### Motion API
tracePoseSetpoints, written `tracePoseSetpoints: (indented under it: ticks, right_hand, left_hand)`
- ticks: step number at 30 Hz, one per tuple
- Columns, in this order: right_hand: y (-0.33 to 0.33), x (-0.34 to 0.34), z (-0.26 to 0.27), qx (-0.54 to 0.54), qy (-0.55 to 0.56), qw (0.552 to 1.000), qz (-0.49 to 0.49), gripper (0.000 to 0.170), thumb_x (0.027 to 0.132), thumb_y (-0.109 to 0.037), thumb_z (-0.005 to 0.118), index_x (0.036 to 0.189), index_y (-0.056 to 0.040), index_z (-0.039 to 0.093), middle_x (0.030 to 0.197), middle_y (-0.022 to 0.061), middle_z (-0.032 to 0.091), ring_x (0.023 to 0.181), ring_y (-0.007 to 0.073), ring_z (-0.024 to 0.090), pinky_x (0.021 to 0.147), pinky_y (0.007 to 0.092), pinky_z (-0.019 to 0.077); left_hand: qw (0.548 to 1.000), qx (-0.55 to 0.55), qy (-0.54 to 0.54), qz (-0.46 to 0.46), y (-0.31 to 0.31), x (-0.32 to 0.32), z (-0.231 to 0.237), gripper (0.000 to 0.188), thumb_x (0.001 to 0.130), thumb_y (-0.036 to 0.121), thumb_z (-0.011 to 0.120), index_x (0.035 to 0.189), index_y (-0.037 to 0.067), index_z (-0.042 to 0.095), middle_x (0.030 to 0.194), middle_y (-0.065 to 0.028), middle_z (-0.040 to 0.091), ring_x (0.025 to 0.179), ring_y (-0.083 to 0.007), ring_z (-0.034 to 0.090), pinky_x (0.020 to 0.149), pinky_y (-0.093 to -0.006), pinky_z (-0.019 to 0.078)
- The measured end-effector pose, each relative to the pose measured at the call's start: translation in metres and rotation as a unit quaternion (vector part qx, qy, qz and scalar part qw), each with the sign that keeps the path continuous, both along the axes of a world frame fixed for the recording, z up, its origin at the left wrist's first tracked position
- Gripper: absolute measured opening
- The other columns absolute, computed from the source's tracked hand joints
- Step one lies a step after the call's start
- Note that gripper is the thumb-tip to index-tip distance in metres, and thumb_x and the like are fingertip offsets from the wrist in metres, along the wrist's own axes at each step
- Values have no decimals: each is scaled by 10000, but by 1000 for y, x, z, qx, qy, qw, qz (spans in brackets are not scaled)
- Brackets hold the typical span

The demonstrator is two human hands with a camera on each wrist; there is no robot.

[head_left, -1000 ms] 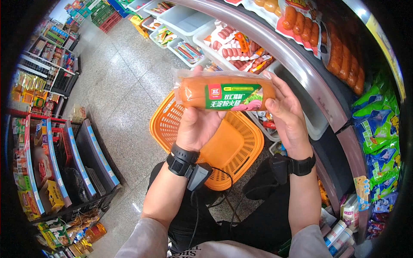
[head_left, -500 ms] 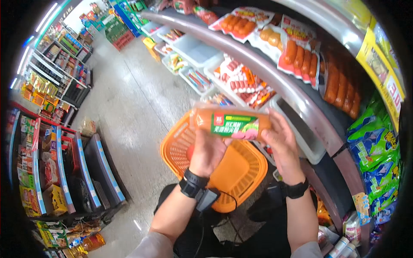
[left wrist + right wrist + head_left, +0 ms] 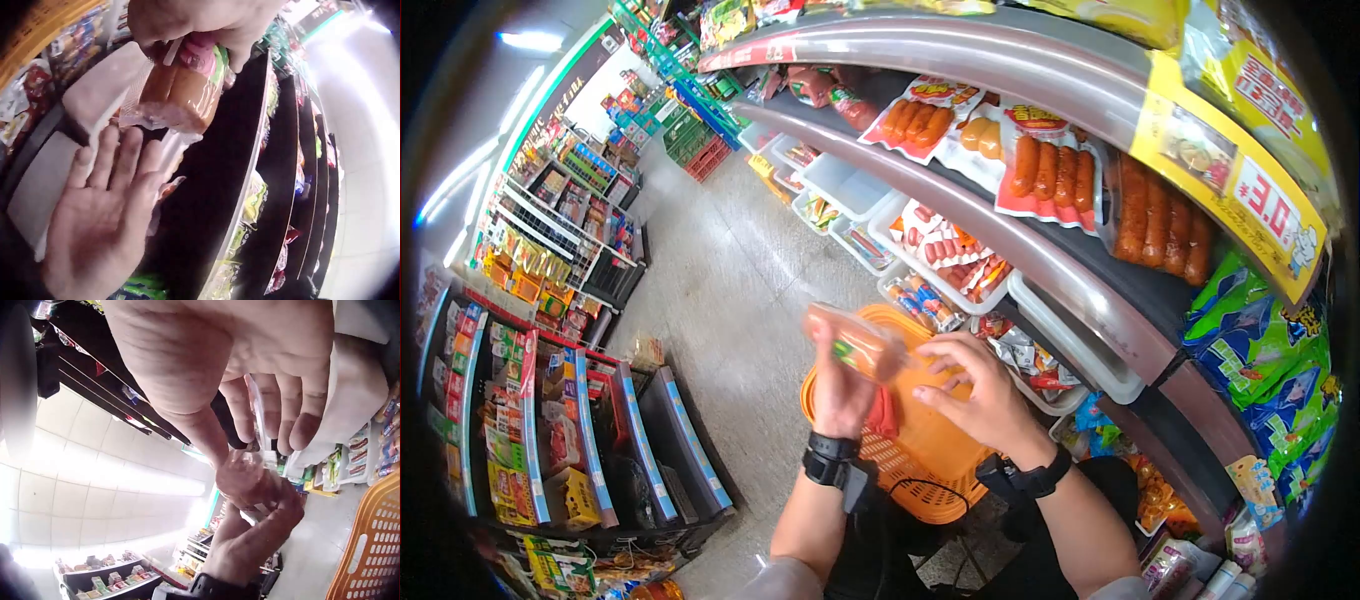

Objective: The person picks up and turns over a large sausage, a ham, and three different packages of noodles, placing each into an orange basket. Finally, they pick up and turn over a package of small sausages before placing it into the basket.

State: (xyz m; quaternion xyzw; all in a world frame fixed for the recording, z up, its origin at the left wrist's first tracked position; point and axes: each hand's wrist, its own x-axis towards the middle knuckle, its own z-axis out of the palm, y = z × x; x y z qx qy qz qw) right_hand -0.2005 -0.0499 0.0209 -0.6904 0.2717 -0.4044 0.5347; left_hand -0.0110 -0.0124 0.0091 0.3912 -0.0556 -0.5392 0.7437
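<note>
My left hand (image 3: 840,398) grips a clear-wrapped ham sausage (image 3: 862,345) with a green label, above an orange basket (image 3: 935,405). In the left wrist view, the fingers curl round the sausage (image 3: 181,94) and its wrapped end points down. Off to the right, my right hand (image 3: 978,395) is apart from the pack, fingers loosely spread and holding nothing. The right wrist view has its fingers (image 3: 303,428) near the sausage's end (image 3: 240,478), with the left hand (image 3: 256,540) beyond. A red item (image 3: 881,412) lies inside the basket.
A refrigerated shelf with packs of sausages (image 3: 1055,180) runs along the right, a yellow price card (image 3: 1230,180) on its edge. Below stand white bins (image 3: 850,190) of packaged sausages. Green and blue bags (image 3: 1260,370) hang at far right. Another shelf rack (image 3: 630,430) stands left across the floor.
My right hand has let go of the sausage and drawn back from it. The left hand now holds it alone, lower and tilted. The head view has turned up towards the shelf.
</note>
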Motion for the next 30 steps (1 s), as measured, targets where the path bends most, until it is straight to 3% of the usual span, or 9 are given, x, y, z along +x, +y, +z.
tracePoseSetpoints:
  ticks: [2, 4, 7, 10, 11, 13, 22, 25, 30]
  right_hand:
    - [0, -1, 3, -12, -22, 1000, 1, 305, 820, -138, 735, 1076, -44, 598, 1049, 79, 600, 808, 159, 646, 686, 296, 519]
    - [1, -4, 0, -1, -25, 1000, 3, 288, 824, -144, 732, 1060, -41, 601, 1033, 79, 602, 782, 153, 640, 670, 292, 510]
    - [2, -7, -4, 12, -25, 1000, 12, 256, 827, -151, 731, 1023, -40, 610, 985, 76, 608, 732, 147, 625, 641, 284, 495]
    - [2, -16, -7, 12, -23, 999, 28, 226, 823, -153, 733, 983, -39, 622, 919, 69, 613, 696, 147, 613, 624, 279, 488]
    - [1, -18, -6, 6, -17, 999, 44, 212, 821, -154, 735, 964, -38, 629, 884, 66, 616, 684, 147, 609, 621, 278, 489]
    - [-2, -21, -1, 43, -6, 998, 45, 199, 817, -153, 738, 937, -31, 636, 850, 59, 619, 699, 152, 618, 617, 284, 491]
    - [-9, -21, -13, 85, 25, 993, 76, 234, 823, -161, 729, 979, -19, 627, 897, 88, 635, 726, 178, 636, 675, 299, 509]
    - [-12, -22, -14, 91, 23, 993, 78, 249, 820, -170, 734, 987, -19, 627, 909, 99, 637, 726, 192, 639, 684, 305, 510]
    - [-17, -30, -13, 99, 79, 986, 107, 260, 828, -201, 728, 1000, -29, 637, 947, 97, 640, 782, 193, 652, 708, 306, 512]
  left_hand:
    - [1000, -1, -8, 13, -14, 25, 3, 459, 952, 499, 529, 1147, 83, 538, 1048, -75, 610, 979, -235, 597, 897, -393, 500]
    - [989, -141, 44, -32, -38, 53, 13, 408, 961, 465, 532, 1078, 75, 553, 1007, -96, 613, 922, -222, 597, 831, -368, 518]
    - [988, -103, -111, -25, -108, 72, 69, 274, 947, 341, 563, 1006, 74, 543, 941, -104, 611, 836, -224, 610, 746, -342, 540]
    - [954, -140, -255, -68, -189, 113, 89, 342, 911, 189, 593, 1209, 148, 431, 1038, -87, 541, 884, -265, 625, 681, -419, 580]
    - [936, -131, -325, 35, -199, 79, 110, 420, 879, 118, 625, 1237, 126, 406, 1081, -113, 520, 902, -278, 618, 671, -420, 584]
    - [908, -138, -395, 40, -241, 83, 121, 533, 847, 40, 642, 1303, 118, 378, 1124, -116, 512, 967, -291, 609, 721, -436, 584]
    - [889, -178, -420, -16, -374, 97, 114, 478, 883, 108, 650, 1316, 117, 448, 1156, -136, 612, 1008, -299, 633, 752, -475, 557]
    - [838, -147, -525, -16, -378, 88, 104, 473, 879, 115, 656, 1311, 113, 463, 1165, -132, 613, 1017, -290, 630, 773, -464, 551]
    - [658, -87, -748, -8, -379, 82, 103, 467, 872, 127, 667, 1303, 107, 487, 1180, -124, 616, 1034, -275, 625, 809, -444, 540]
